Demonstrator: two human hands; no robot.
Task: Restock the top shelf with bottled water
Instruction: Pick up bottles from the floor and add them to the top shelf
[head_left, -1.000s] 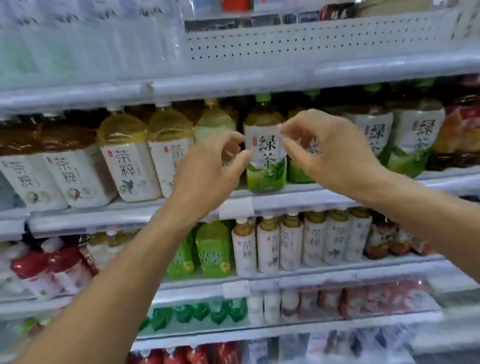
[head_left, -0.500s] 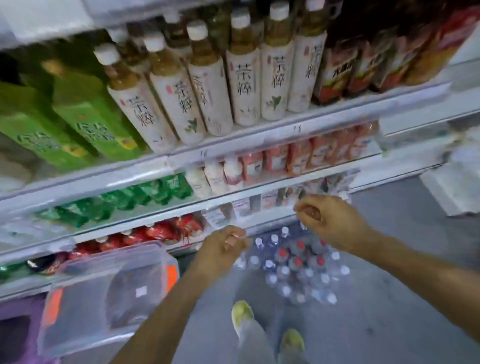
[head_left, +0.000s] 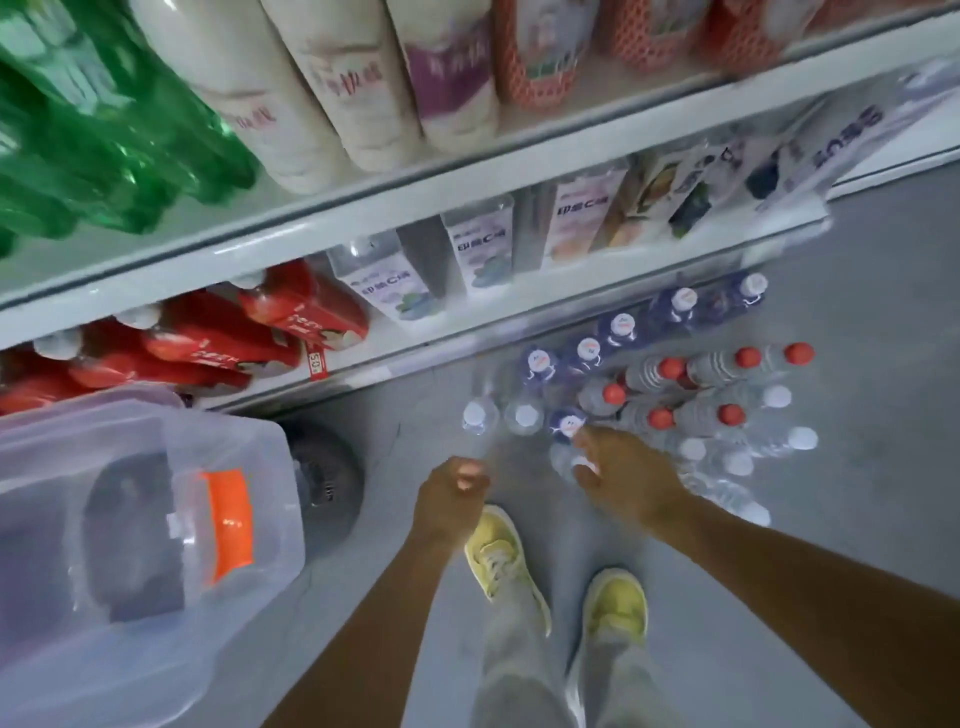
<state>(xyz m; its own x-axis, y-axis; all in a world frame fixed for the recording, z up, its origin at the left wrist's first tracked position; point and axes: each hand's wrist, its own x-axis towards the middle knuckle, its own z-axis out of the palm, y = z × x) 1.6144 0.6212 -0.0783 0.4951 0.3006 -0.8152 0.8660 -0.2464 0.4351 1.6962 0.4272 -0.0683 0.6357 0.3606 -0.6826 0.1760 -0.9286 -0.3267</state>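
Since the stock is all sitting on the grey floor (head_left: 857, 519), that's where the action is: a loose cluster of clear plastic water bottles (head_left: 670, 405) standing upright just in front of the bottom shelf's white edge (head_left: 467, 332). Mixed caps in the cluster: red ones in the middle, white ones on the near side and dark blue labelled ones along the shelf side. The right hand (head_left: 626, 480) is down at the near-left corner of that cluster, fingers curled around the neck area of a bottle, with its fingertips right by the blue-capped bottle (head_left: 567, 423). I honestly can't tell if it has a real grip yet or is just landing on it. The left hand (head_left: 451, 493) hangs left of the cluster with fingers loosely curled, holding nothing.

My take on doing this step well: grab by the body below the shoulder, not the cap, since these thin bottles crush and slip. Lift straight up so the neighbours packed tight against it don't topple like dominoes. Get the free hand on a second bottle, like the two white-capped bottles (head_left: 501, 415) at the cluster's left edge.

Further left of the cluster is a big translucent plastic storage bin with an orange latch (head_left: 156, 545), and nearer than the cluster are yellow-green sneakers (head_left: 561, 587).
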